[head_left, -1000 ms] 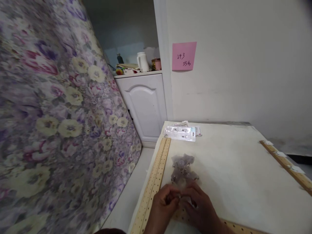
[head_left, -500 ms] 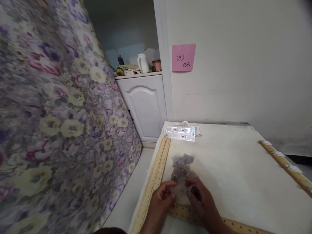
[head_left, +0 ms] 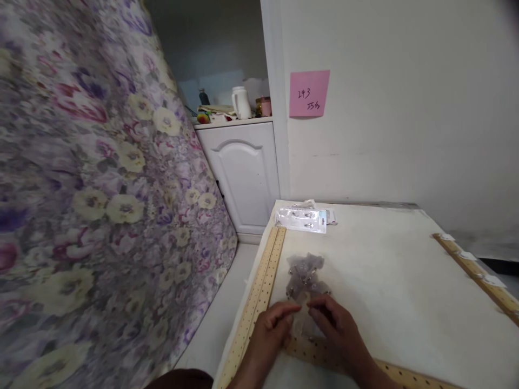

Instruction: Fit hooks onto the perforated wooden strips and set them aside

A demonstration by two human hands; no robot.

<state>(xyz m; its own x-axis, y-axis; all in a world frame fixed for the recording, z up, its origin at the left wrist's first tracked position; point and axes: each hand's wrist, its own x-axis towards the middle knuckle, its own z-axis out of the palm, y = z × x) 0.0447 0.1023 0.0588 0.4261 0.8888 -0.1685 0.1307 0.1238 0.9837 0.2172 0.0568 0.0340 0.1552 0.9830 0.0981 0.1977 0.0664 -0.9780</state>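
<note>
My left hand [head_left: 272, 329] and my right hand [head_left: 336, 329] rest side by side at the near edge of a white table [head_left: 389, 281]. Both have their fingers curled and pinched on the near end of a small clear plastic bag [head_left: 305, 275] that holds several small metal pieces. The bag lies flat on the table and stretches away from my fingers. Under my hands runs a wooden strip with holes [head_left: 324, 354]. Another perforated wooden strip [head_left: 259, 297] lies along the table's left edge, just left of my left hand.
A clear blister pack [head_left: 302, 219] lies at the table's far left corner. A third wooden strip with white tabs [head_left: 474, 273] runs along the right side. A pink note [head_left: 308, 93] hangs on the wall. A flowered mattress [head_left: 89, 205] leans at left beside a white cabinet [head_left: 243, 173].
My hands have moved slightly apart and forward, from working something small between the fingertips to pinching the near end of the bag. The view has shifted a little.
</note>
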